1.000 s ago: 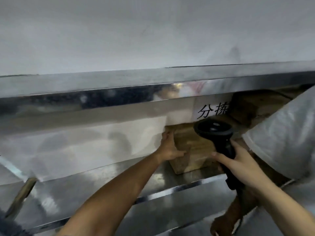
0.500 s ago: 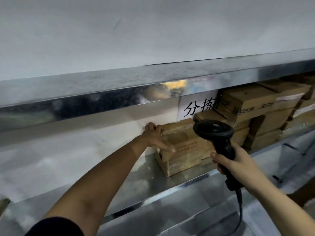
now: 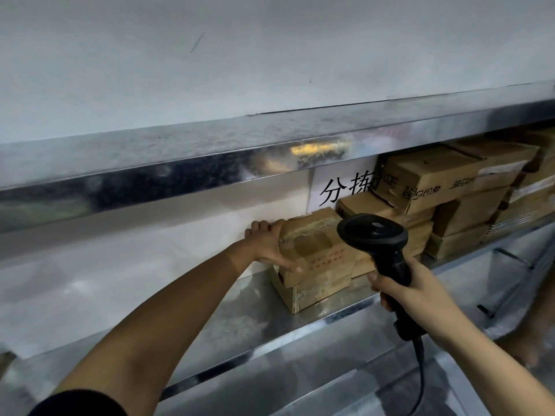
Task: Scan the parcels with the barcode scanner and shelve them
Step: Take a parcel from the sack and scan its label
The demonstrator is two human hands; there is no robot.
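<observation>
Left arm reaches forward, left hand (image 3: 268,247) wrapped over a parcel's (image 3: 315,250) corner, thumb along its front. Right hand (image 3: 411,291) grips the barcode scanner's (image 3: 379,246) handle upright.

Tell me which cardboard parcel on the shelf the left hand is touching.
The left hand holds the leftmost parcel, atop another box at the row's end; the other parcels sit further right, untouched.

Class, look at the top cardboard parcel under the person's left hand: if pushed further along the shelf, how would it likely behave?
The cardboard parcel looks boxy and stiff, so it should slide rather than roll. It sits on another box, so a hard push might shift it off that one. The left hand holds its end, which probably steadies it.
</observation>
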